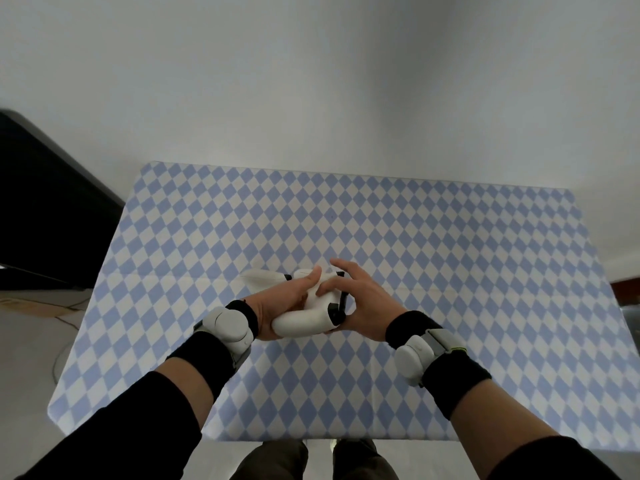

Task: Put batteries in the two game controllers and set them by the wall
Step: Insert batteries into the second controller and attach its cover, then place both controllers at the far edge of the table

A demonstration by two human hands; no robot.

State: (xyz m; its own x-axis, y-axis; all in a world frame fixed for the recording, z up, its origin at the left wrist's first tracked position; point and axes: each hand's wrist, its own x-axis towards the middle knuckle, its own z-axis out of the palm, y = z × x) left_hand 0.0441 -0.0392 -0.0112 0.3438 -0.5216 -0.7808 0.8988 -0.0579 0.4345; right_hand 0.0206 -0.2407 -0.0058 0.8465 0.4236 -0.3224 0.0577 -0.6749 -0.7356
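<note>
Centrally, above the middle of the table: white game controller (304, 320), held off the cloth in both hands, one rounded grip pointing toward the camera, black shoulder section on its right side. Wrapped around its left side, left hand (282, 306), fingers curled under the body, thumb laid flat across the top and pointing away. Cupped against its right side, right hand (360, 299), index finger stretched outward and clear of the shell, the other fingers bent with tips pressing on the white upper face, palm against the black edge. Just behind the hands, partly hidden by them: second white controller (265, 277), lying on the cloth, a pale grip sticking out to the left. Batteries not discernible anywhere.

Strapped to each wrist, over black cuffs: left wrist device (228, 329), white and rounded; right wrist device (420, 355), white with a grey band. Black sleeves further up both forearms.

Beneath everything, blue-and-white diamond-patterned tablecloth (450, 254), covering the table to its edges. Beyond its far edge, plain white wall (311, 81), well apart from both controllers. At far left, dark furniture (45, 209).
</note>
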